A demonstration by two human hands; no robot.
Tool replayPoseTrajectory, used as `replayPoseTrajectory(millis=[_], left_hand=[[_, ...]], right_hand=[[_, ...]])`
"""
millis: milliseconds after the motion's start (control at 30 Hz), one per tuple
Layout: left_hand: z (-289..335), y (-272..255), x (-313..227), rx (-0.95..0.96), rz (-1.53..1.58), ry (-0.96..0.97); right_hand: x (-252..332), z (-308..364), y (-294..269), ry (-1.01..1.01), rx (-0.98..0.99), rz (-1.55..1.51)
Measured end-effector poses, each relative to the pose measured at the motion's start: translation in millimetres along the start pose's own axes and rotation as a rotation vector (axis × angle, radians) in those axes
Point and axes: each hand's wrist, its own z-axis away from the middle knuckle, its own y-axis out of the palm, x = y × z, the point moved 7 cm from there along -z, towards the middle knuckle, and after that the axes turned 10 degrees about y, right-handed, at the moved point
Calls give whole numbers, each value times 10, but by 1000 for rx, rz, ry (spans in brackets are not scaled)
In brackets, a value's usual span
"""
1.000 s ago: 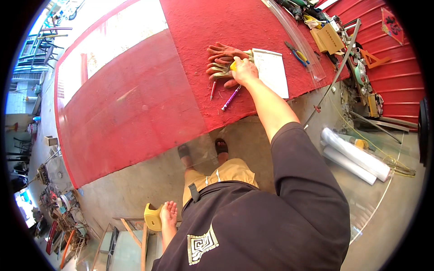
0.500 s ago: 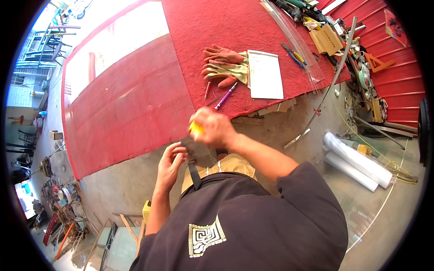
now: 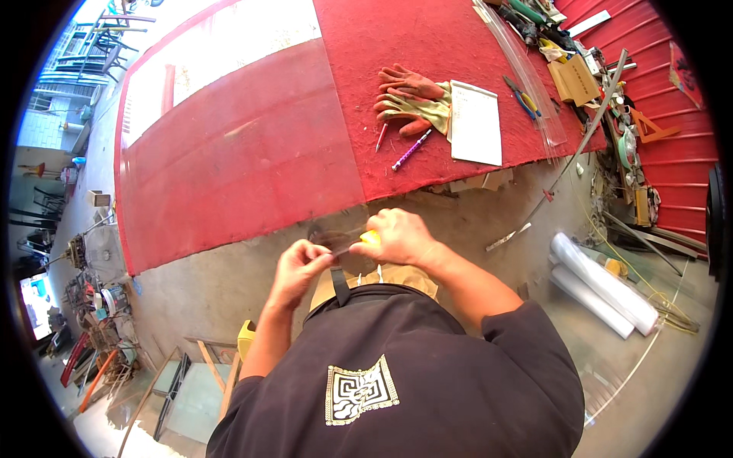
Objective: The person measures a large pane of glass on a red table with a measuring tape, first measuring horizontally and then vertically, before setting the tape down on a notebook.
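Both of my hands are close together in front of my waist, just off the near edge of the red-covered table (image 3: pixel 389 164). My right hand (image 3: pixel 403 235) is closed around a small yellow-handled tool (image 3: pixel 370 237), mostly hidden by the fingers. A thin dark strip or shaft runs from it toward my left hand (image 3: pixel 296 267). The left thumb and fingers are pinched together at its far end; what they hold is too small to make out. A dark strap (image 3: pixel 340 284) hangs just below the hands.
On the table lie red-palmed work gloves (image 3: pixel 412 103), a white notepad (image 3: pixel 475 122), a purple pen (image 3: pixel 411 149), a red pen (image 3: pixel 381 137) and pliers (image 3: pixel 522 98). A clear glass sheet (image 3: pixel 244 153) covers its left part. Plastic-wrapped rolls (image 3: pixel 603 286) lie on the floor at right.
My right hand has moved down and slightly right with the yellow-handled tool. The left fingers have closed into a pinch, and the view has shifted so the table sits further right.
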Motion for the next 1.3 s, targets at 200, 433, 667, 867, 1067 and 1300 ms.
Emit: replayPoseTrajectory(millis=[200, 433, 667, 867, 1067, 1300], left_hand=[[471, -2929, -457, -520, 40, 199], [1454, -5154, -602, -1022, 413, 343], [165, -2775, 425, -818, 305, 162], [87, -2755, 644, -954, 340, -3], [179, -3593, 760, -1163, 159, -53], [204, -3605, 760, -1205, 109, -14]], right_hand=[[-1573, 39, -257, 448, 77, 58], [-2436, 316, -503, 174, -3, 25], [-1277, -281, 62, 133, -236, -73], [-585, -620, 349, 182, -167, -9], [-680, -772, 222, 286, -167, 7], [-386, -823, 278, 241, -221, 55]])
